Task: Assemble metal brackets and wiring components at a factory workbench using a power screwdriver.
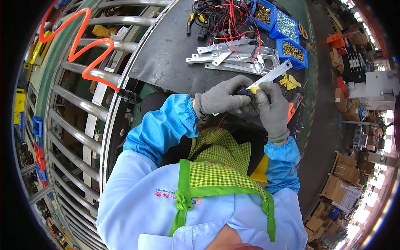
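Note:
Both my hands wear grey gloves and meet over the near edge of the dark workbench [166, 54]. My left hand [223, 98] is closed around the lower end of a flat silver metal bracket [275, 74], where a black part shows between the fingers. That bracket slants up to the right, with a hole at its far end. My right hand [273, 110] pinches a small yellow label [254, 89] against the bracket's lower end. A thin red wire [221, 121] hangs below my hands. Just beyond my right hand lie several yellow labels [289, 82].
Silver brackets [233, 56] lie piled ahead, beside tangled black and red wires [227, 18]. Blue bins [292, 53] of screws line the right side. An orange and black tool [295, 106] lies near my right wrist. Metal rollers [79, 100] and a coiled orange hose [93, 62] stand left.

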The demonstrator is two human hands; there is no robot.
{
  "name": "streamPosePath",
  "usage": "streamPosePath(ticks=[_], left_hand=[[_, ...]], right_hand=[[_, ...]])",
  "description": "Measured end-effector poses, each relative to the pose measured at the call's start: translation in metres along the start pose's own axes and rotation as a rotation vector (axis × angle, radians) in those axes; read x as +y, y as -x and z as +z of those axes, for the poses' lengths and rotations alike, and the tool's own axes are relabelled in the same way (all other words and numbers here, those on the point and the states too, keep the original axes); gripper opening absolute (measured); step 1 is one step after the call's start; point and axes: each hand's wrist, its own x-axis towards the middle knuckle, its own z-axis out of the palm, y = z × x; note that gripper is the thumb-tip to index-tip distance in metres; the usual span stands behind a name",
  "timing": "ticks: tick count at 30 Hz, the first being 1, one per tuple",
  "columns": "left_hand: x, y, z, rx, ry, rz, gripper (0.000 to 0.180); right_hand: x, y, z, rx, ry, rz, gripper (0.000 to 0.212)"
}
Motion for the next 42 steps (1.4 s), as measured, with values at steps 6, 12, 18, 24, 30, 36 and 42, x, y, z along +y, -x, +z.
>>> streamPosePath(ticks=[6, 12, 18, 24, 30, 36, 42], left_hand=[[-0.007, 0.004, -0.003, -0.093, 0.084, 0.049, 0.041], [-0.006, 0.005, -0.005, -0.213, 0.043, 0.048, 0.040], [-0.003, 0.006, -0.005, -0.267, -0.019, 0.037, 0.042], [-0.009, 0.005, 0.000, -0.267, 0.032, 0.036, 0.049], [-0.017, 0.003, 0.003, -0.269, 0.121, 0.021, 0.049], [-0.023, 0.001, 0.007, -0.239, 0.155, 0.021, 0.045], [-0.010, -0.002, 0.007, -0.069, 0.205, -0.026, 0.042]], right_hand=[[-0.015, 0.008, -0.011, -0.130, 0.200, -0.124, 0.021], [-0.023, 0.005, -0.025, -0.195, 0.367, -0.183, 0.027], [-0.028, 0.000, -0.034, -0.303, 0.294, -0.156, 0.025], [-0.030, 0.000, -0.038, -0.333, 0.246, -0.121, 0.024], [-0.029, 0.003, -0.040, -0.358, 0.216, -0.051, 0.024], [-0.021, -0.002, -0.039, -0.386, 0.209, -0.067, 0.026], [-0.007, -0.040, -0.089, -0.240, -0.216, 0.315, 0.057]])
